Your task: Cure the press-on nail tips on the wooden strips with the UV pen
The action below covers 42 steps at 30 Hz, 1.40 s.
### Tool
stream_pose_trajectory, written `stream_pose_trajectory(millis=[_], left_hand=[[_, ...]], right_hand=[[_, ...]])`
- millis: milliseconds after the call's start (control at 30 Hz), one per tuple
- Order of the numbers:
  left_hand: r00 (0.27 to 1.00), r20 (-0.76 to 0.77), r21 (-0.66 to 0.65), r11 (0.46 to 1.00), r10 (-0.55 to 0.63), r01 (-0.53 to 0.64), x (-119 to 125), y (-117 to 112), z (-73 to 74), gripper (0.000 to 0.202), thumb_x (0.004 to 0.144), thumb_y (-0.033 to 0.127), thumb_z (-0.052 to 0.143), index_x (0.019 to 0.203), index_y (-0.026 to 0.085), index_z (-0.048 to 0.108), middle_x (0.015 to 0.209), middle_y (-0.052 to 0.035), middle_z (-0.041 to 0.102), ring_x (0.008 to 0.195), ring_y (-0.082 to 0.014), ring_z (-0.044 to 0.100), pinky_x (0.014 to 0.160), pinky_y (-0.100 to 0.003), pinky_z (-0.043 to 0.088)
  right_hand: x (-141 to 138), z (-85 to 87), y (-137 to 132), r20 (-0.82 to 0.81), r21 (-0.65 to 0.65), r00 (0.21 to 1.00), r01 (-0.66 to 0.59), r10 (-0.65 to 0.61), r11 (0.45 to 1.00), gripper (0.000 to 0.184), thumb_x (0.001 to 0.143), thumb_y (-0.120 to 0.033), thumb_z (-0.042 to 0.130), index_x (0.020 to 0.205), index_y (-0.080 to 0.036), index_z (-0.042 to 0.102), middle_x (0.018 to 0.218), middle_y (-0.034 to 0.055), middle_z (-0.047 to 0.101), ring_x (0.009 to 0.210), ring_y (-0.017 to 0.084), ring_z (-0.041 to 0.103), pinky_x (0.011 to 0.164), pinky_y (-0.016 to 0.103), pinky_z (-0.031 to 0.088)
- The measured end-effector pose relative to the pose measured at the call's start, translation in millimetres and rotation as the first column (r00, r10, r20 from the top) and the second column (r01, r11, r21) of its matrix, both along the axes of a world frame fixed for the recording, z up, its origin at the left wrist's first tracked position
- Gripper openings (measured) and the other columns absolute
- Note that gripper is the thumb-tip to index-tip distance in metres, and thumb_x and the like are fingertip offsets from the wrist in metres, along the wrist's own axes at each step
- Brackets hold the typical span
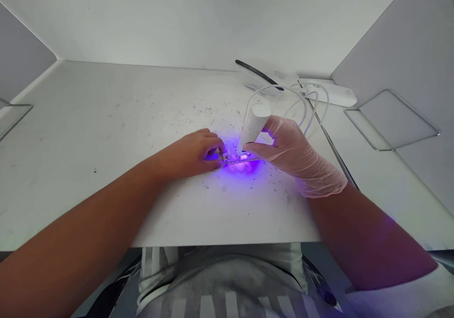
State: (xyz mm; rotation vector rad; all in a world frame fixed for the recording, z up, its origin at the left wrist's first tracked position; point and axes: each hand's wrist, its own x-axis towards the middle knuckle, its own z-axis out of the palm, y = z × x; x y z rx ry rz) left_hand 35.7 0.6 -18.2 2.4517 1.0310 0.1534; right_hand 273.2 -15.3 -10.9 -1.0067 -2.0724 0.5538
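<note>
My right hand, in a thin see-through glove, is wrapped round a white corded UV lamp. The lamp leans with its lower end over a small narrow strip, and violet light spreads over the strip and the tabletop around it. Bare, my left hand pinches the strip's left end between thumb and fingers. Small bright parts show along the strip, but glare hides what kind of piece it is. The right fingertips are partly hidden behind the lamp.
Dark specks and scraps lie scattered on the white table. Behind my right hand are a looped white cable, a white power strip and a black curved strip. Wire frames project from both side walls.
</note>
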Motion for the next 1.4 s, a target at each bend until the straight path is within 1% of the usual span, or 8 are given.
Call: stream_pose_trajectory(millis=[600, 967, 1400], left_hand=[[1.0, 0.008, -0.014, 1.0, 0.006, -0.006, 1.3, -0.2, 0.8, 0.019, 0.085, 0.034, 0.058, 0.095, 0.02, 0.067, 0.085, -0.0043, 0.061, 0.087, -0.021, 0.053, 0.073, -0.032, 0.04], [1.0, -0.005, -0.008, 1.0, 0.002, -0.002, -0.2, -0.6, 1.0, 0.02, 0.085, 0.035, 0.057, 0.095, 0.02, 0.066, 0.085, -0.0037, 0.06, 0.087, -0.0205, 0.053, 0.073, -0.032, 0.041], [1.0, -0.005, -0.001, 1.0, 0.012, -0.012, 1.3, 0.1, -0.2, 0.017, 0.085, 0.034, 0.059, 0.092, 0.02, 0.066, 0.082, -0.0033, 0.059, 0.085, -0.0195, 0.052, 0.071, -0.031, 0.04]], right_hand=[[0.6, -0.1, 0.1, -0.006, -0.017, 1.0, -0.003, 0.003, 1.0, 0.008, 0.076, -0.018, 0.069, 0.081, -0.021, 0.063, 0.078, -0.0022, 0.067, 0.073, 0.014, 0.063, 0.066, 0.029, 0.049], [1.0, -1.5, 1.4, 0.008, 0.028, 1.0, -0.002, 0.002, 1.0, 0.008, 0.076, -0.017, 0.067, 0.081, -0.021, 0.063, 0.077, -0.0029, 0.066, 0.07, 0.012, 0.061, 0.064, 0.027, 0.048], [1.2, -2.4, 1.7, 0.01, 0.013, 1.0, 0.005, -0.006, 1.0, 0.008, 0.076, -0.018, 0.068, 0.082, -0.021, 0.063, 0.078, -0.002, 0.066, 0.072, 0.013, 0.062, 0.066, 0.028, 0.048]])
